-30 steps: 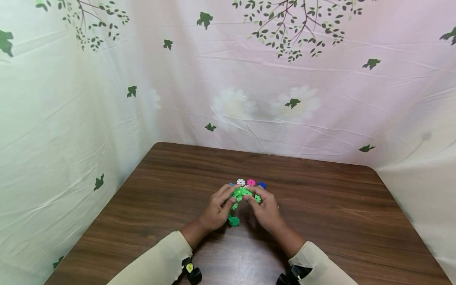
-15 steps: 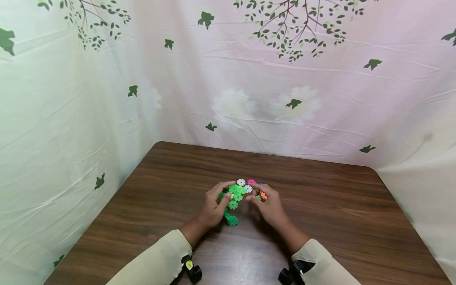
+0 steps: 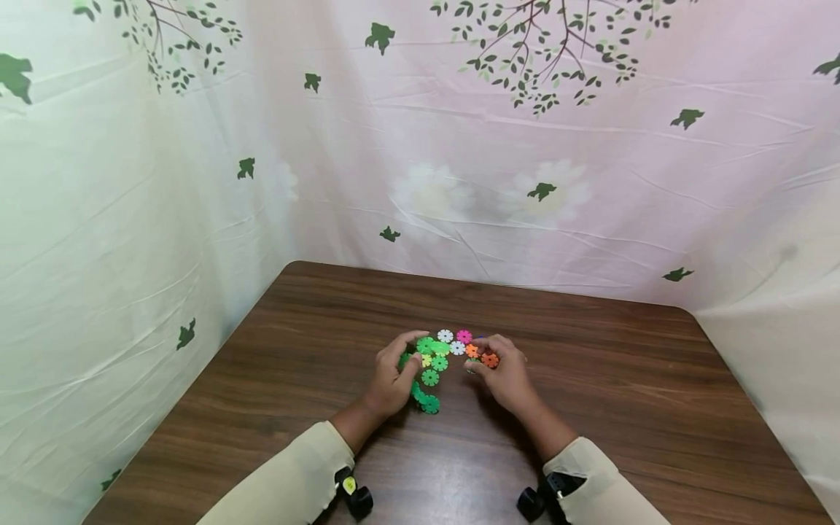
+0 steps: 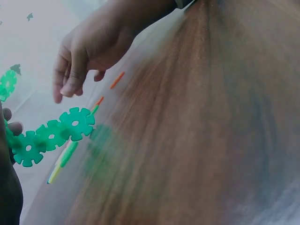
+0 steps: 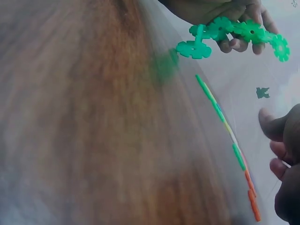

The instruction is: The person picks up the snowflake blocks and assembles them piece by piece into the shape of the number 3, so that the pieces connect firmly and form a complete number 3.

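Okay, the right hand [image 3: 508, 375] is now moving off the green chain [image 5: 246, 29] and hanging over the orange discs [image 3: 489, 360], fingers curving loosely, apparently holding nothing, so the joining is seemingly pausing. The left hand [image 3: 391, 375] is gripping the chain alone, just above mid-surface [image 3: 623, 408]; its bending long axis is running near-to-far, one end pointing away from the far edge.

L hand [image 4: 9, 183] near, at left, mostly cut off, gripping green toothed discs [image 4: 62, 129] linked in a chain above brown tbl [image 4: 197, 117], w/ blurry green reflection [image 4: 104, 152]. R hand [image 4: 91, 54] farther off, fingertips clear of orange pcs [image 4: 117, 80] lying flat, edge-on. Also flat: green pc [image 4: 69, 153], yellow pc [image 4: 55, 175]. Pale cloth [image 4: 28, 47] behind.
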The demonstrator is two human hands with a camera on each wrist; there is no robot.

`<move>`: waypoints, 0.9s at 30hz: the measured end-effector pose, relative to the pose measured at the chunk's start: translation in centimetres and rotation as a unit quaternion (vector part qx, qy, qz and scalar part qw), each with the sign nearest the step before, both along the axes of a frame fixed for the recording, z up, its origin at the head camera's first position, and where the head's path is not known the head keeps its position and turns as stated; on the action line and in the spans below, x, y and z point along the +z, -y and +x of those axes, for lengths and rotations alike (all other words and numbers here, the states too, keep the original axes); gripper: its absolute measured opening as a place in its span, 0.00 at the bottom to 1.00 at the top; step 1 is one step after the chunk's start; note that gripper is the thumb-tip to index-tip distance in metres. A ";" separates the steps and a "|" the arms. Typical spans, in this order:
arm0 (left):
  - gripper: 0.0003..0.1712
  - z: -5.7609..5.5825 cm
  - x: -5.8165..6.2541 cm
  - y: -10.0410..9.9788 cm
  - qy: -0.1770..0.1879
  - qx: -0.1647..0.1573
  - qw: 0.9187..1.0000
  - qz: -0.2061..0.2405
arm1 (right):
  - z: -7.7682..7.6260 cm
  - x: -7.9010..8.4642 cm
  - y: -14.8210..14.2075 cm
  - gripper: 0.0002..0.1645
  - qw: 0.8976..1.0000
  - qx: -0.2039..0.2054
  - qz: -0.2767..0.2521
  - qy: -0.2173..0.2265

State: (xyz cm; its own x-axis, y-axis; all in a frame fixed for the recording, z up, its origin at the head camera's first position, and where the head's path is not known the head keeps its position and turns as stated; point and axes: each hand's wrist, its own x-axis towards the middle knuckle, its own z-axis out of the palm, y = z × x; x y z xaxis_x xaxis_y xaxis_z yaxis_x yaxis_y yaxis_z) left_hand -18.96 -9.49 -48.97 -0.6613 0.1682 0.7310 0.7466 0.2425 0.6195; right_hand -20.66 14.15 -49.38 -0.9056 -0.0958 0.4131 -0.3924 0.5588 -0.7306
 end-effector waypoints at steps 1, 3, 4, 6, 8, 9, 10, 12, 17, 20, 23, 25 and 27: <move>0.22 0.0 0.1 0.0 0.003 -0.003 1.000 0.002 | 0.0 0.0 -0.1 0.24 1.000 -0.004 0.010 0.014; 0.23 0.0 0.2 0.0 0.009 -0.008 1.000 0.004 | 0.0 0.1 -0.3 0.23 0.999 -0.011 0.027 0.046; 0.23 0.0 0.2 0.0 0.011 -0.009 1.000 0.002 | 0.0 0.1 -0.4 0.23 0.997 -0.015 0.036 0.060; 0.24 0.0 0.1 0.1 0.013 -0.009 1.000 -0.002 | 0.0 0.0 -0.5 0.23 0.995 -0.019 0.049 0.082; 0.24 -0.1 -0.1 0.2 0.016 -0.010 1.000 -0.007 | -0.1 -0.1 -0.6 0.22 0.994 -0.023 0.056 0.095; 0.24 -0.1 -0.2 0.3 0.017 -0.011 1.000 -0.009 | -0.1 -0.2 -0.6 0.22 0.993 -0.025 0.060 0.098; 0.24 -0.2 -0.3 0.3 0.018 -0.013 1.000 -0.011 | -0.2 -0.2 -0.6 0.22 0.993 -0.027 0.063 0.100; 0.23 -0.4 -0.6 0.5 0.018 -0.017 1.000 -0.014 | -0.2 -0.4 -0.7 0.22 0.992 -0.031 0.072 0.100; 0.22 -0.6 -1.0 0.6 0.018 -0.024 1.000 -0.012 | -0.2 -0.7 -0.7 0.21 0.990 -0.036 0.092 0.101; 0.21 -0.6 -0.9 0.6 0.023 -0.023 0.999 -0.011 | -0.2 -0.8 -0.8 0.19 0.989 -0.037 0.096 0.102; 0.21 -0.4 -0.8 0.6 0.029 -0.023 0.999 -0.009 | -0.2 -0.9 -0.8 0.17 0.990 -0.037 0.100 0.094; 0.19 -0.4 -0.8 0.6 0.032 -0.026 0.999 -0.006 | -0.2 -0.9 -0.8 0.15 0.990 -0.036 0.102 0.087; 0.18 -0.3 -0.8 0.7 0.035 -0.030 0.999 -0.003 | -0.2 -1.0 -0.7 0.14 0.990 -0.034 0.106 0.081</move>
State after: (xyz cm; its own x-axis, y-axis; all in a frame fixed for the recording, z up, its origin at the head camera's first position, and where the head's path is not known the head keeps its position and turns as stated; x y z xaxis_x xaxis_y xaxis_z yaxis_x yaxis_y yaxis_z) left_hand -19.30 -10.14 -49.72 -0.6995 0.2129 0.6822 0.7147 0.2028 0.6694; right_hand -20.82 14.88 -50.39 -0.9660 -0.1008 0.2383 -0.2349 0.7278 -0.6443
